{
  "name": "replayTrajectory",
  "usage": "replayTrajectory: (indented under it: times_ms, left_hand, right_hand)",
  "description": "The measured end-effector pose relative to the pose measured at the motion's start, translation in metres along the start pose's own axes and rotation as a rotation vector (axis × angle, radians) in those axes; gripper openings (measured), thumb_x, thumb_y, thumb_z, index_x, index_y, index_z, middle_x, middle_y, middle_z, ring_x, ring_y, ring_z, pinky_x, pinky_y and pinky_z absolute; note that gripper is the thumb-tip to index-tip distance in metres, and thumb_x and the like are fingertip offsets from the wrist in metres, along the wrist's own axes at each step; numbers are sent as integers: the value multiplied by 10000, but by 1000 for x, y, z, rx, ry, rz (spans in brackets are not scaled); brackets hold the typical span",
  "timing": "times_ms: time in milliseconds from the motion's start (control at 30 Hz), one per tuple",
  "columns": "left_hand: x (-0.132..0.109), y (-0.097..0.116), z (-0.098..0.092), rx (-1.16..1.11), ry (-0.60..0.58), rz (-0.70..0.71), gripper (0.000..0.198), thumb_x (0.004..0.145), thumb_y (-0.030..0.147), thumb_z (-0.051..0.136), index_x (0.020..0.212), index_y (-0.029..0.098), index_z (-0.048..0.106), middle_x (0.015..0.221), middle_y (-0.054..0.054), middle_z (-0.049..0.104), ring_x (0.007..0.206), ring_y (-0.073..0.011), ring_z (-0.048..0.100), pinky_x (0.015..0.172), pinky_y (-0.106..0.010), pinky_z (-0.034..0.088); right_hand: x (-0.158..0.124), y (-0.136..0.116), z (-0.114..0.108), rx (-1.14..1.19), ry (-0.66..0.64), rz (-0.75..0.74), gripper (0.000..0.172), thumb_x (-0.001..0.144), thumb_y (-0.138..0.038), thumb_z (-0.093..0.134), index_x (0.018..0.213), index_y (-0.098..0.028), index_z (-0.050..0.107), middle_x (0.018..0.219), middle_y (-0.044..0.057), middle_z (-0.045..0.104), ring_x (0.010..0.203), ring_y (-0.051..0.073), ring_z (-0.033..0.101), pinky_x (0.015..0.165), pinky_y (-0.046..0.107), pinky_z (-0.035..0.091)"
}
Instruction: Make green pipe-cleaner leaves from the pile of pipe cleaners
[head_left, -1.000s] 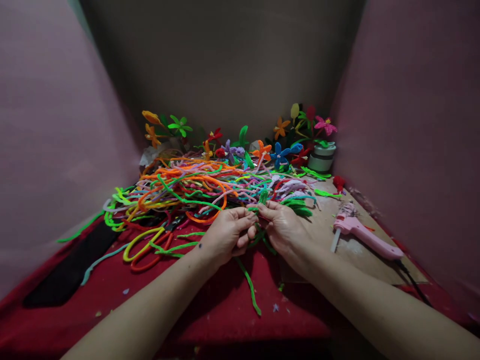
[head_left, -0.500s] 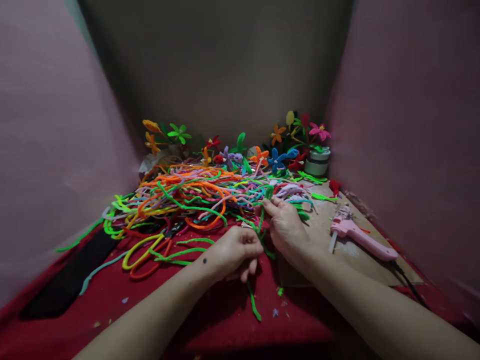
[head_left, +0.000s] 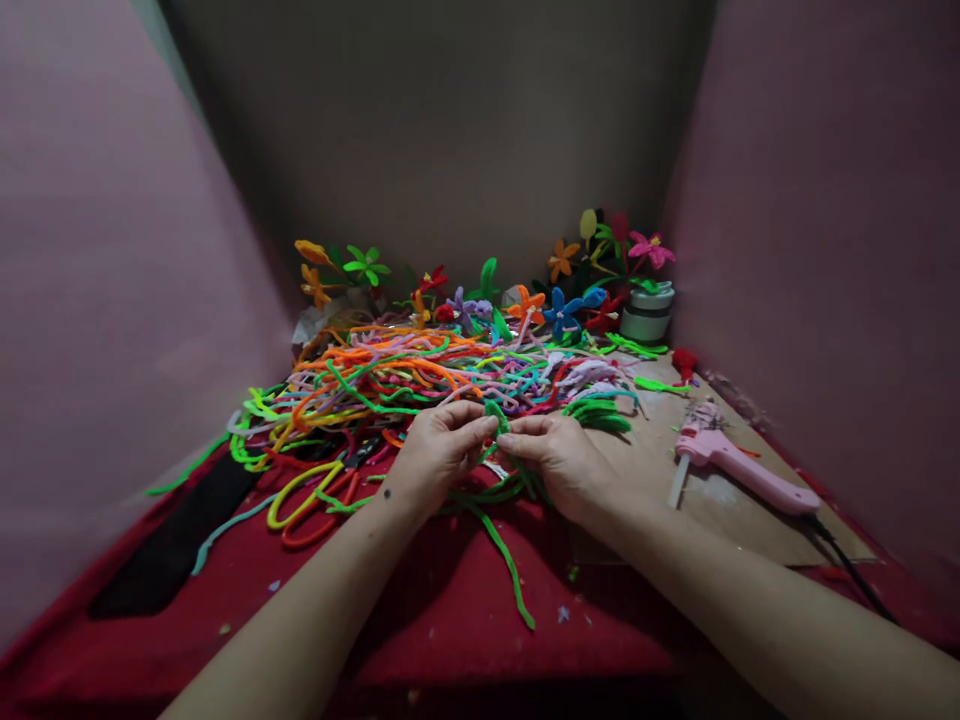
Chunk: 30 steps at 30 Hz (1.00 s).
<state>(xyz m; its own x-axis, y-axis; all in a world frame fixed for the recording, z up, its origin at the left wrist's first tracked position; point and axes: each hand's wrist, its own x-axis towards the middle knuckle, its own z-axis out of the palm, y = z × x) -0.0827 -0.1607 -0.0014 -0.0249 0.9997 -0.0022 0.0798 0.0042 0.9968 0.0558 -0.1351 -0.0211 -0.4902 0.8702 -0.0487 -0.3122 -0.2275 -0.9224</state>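
Note:
Both hands meet in front of the heap of pipe cleaners, fingertips almost touching. My left hand [head_left: 442,450] pinches a green pipe cleaner [head_left: 493,412] that is bent into a small loop. From the other side, my right hand [head_left: 559,455] pinches the same piece with thumb and forefinger. Below the hands, loose green pipe cleaners [head_left: 514,575] trail over the red cloth [head_left: 450,620]. Just beyond my right hand lies a bunch of dark green folded leaves [head_left: 600,415]. The fingers hide part of the held piece.
A multicoloured pipe cleaner heap [head_left: 405,365] spreads behind the hands. Scissors [head_left: 300,495] with yellow and red handles lie left. A pink glue gun [head_left: 739,470] rests on a brown board [head_left: 637,525] at right. Pipe cleaner flowers [head_left: 562,315] and a pale jar [head_left: 646,312] stand behind.
My left hand has moved up to the green piece and now pinches it beside my right hand. My right hand has lowered slightly. The view has shifted a little.

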Motion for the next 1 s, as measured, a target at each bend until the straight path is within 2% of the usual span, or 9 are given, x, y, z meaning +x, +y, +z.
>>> replayTrajectory:
  times_ms: [133, 267, 367, 533, 633, 767, 867, 1000]
  left_hand:
    - [1, -2, -3, -24, -42, 19, 242, 711, 367, 638, 811, 149, 606, 548, 48, 476, 409, -36, 338, 387, -173, 240]
    - [4, -4, -7, -27, -75, 22, 246, 714, 365, 637, 671, 134, 562, 471, 62, 404, 388, -30, 304, 381, -174, 201]
    - [4, -1, -8, -24, -108, -18, 259, 717, 366, 629, 645, 140, 524, 467, 69, 381, 379, -27, 288, 374, -172, 193]
    - [-2, 12, -5, 248, -96, 13, 251, 764, 360, 552, 645, 143, 507, 463, 71, 373, 384, -37, 322, 386, -166, 239]
    - [-3, 16, -4, 396, -116, 45, 223, 771, 339, 520, 660, 146, 513, 469, 70, 375, 398, -47, 331, 390, -168, 243]
    - [-1, 13, -7, 479, -139, 94, 185, 757, 312, 521, 673, 148, 535, 528, 49, 448, 460, -64, 392, 419, -174, 276]
    - [-1, 10, -8, 417, -165, 37, 180, 753, 326, 532, 690, 156, 532, 521, 51, 457, 440, -65, 397, 403, -176, 270]
    - [-1, 9, -9, 149, -180, -22, 201, 736, 351, 577, 708, 159, 523, 489, 69, 411, 391, -47, 343, 381, -172, 258]
  right_hand:
    - [1, 4, -2, 30, -36, 45, 138, 560, -213, 682, 553, -118, 582, 517, -7, 549, 470, 90, 452, 497, 248, 314]
    - [2, 5, -1, 82, -92, 78, 157, 551, -206, 709, 558, -115, 581, 522, -4, 561, 470, 91, 475, 506, 245, 339]
    - [2, 5, -2, 111, -121, 93, 167, 568, -228, 720, 580, -106, 606, 511, -8, 563, 452, 77, 470, 492, 227, 336]
    - [3, 7, -4, 199, -123, 126, 162, 568, -239, 721, 617, -119, 625, 529, -7, 589, 461, 83, 495, 503, 225, 358]
    - [3, 8, -3, 149, -95, 123, 147, 549, -214, 721, 574, -119, 611, 488, -16, 571, 430, 74, 463, 468, 217, 329]
    - [2, 5, -1, 57, -78, 129, 130, 536, -205, 705, 550, -116, 612, 474, -19, 559, 425, 72, 444, 460, 222, 311]
    - [1, 1, 0, -50, -58, 115, 104, 533, -192, 681, 528, -115, 612, 463, -26, 542, 421, 64, 416, 457, 223, 290]
    - [-1, -5, 2, -115, 2, 70, 84, 521, -170, 669, 494, -118, 608, 444, -24, 543, 422, 67, 421, 464, 226, 304]
